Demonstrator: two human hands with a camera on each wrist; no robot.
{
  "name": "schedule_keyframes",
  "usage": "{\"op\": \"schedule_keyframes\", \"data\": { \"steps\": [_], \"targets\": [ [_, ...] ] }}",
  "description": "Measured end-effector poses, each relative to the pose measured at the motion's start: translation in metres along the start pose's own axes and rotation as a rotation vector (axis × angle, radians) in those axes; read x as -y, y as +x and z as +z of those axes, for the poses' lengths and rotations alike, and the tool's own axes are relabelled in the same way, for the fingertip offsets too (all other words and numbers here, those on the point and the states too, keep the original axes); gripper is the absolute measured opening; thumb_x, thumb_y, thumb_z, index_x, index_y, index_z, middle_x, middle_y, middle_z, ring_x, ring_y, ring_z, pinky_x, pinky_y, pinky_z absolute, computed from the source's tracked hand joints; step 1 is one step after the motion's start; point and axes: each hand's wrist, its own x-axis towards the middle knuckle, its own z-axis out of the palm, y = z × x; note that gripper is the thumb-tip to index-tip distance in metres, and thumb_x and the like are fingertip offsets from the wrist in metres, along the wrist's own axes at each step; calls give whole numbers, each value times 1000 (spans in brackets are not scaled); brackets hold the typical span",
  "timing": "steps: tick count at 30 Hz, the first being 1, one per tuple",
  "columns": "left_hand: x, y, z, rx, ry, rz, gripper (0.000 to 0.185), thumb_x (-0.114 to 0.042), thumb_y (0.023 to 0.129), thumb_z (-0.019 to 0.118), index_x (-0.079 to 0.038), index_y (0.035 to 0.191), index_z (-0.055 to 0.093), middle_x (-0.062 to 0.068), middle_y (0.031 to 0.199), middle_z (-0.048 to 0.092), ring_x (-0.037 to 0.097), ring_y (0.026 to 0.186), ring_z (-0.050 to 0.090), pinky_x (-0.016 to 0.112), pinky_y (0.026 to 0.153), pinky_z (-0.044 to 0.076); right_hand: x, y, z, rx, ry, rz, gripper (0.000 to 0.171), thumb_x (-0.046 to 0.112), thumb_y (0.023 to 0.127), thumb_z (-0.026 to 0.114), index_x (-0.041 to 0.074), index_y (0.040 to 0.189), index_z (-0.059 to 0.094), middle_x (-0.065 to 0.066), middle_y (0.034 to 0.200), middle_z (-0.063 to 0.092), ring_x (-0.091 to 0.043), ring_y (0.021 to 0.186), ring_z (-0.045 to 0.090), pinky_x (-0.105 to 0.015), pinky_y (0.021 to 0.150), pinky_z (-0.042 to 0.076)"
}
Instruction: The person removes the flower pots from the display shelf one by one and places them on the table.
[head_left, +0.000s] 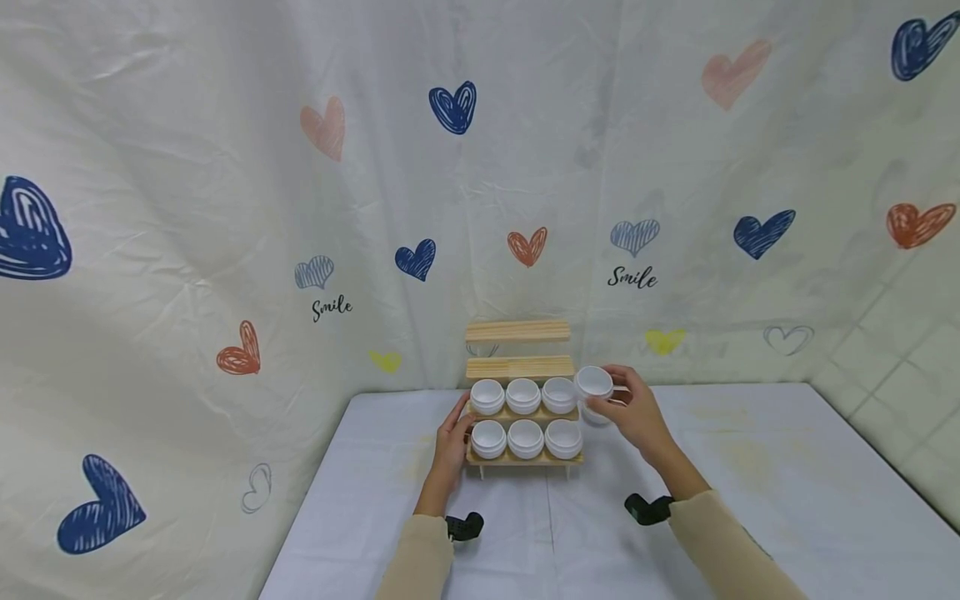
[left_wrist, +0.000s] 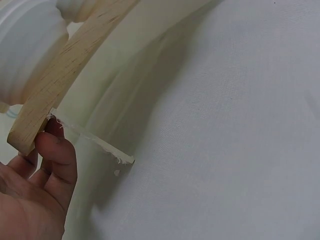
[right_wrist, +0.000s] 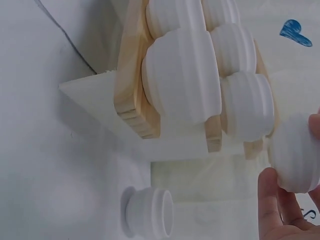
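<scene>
A small tiered wooden rack [head_left: 519, 367] stands at the back of the table, with white bowl-like cups in rows of three on its two lower boards. At its left end, my left hand [head_left: 452, 437] grips the edge of a board; the left wrist view shows curled fingers [left_wrist: 59, 155] under the wooden board [left_wrist: 60, 75]. Off the rack's right end, my right hand [head_left: 633, 408] pinches a white cup [head_left: 594, 382] between thumb and fingers, raised beside the upper cup row. Below it, another white cup [right_wrist: 150, 214] sits on the table, partly hidden in the head view.
A white cloth covers the table [head_left: 750, 500]. Behind it hangs a pale curtain [head_left: 525, 167] printed with hearts, close to the rack's back. Thin white side panels [right_wrist: 95, 92] support the boards. A dark wrist camera [head_left: 648, 508] sits on the right forearm.
</scene>
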Motion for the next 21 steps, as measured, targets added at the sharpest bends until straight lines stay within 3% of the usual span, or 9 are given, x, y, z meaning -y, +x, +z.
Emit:
{"op": "schedule_keyframes", "data": {
  "steps": [4,18,21],
  "targets": [
    [1,1,-1,1,0,5,51,-26,102,58,-30,152,51,-1,93,64,10,85,55,22,69,42,-5,0,-4,-6,-21,29,68,26,91,79,10,147,44,-18,137,54,-32,118,59,-18,82,51],
    [-2,-1,0,9,-3,14,52,-24,104,56,-24,155,47,-8,90,63,7,85,55,22,71,42,-21,-7,-14,-25,-44,56,69,25,91,79,8,147,44,-19,138,53,-33,118,58,-16,81,50],
    [-3,-1,1,5,5,12,51,-24,104,55,-25,155,47,-8,92,63,7,86,55,23,73,42,-25,-9,-17,-26,-46,51,69,26,91,79,7,147,44,-19,138,53,-27,115,59,-15,81,51]
  ]
}}
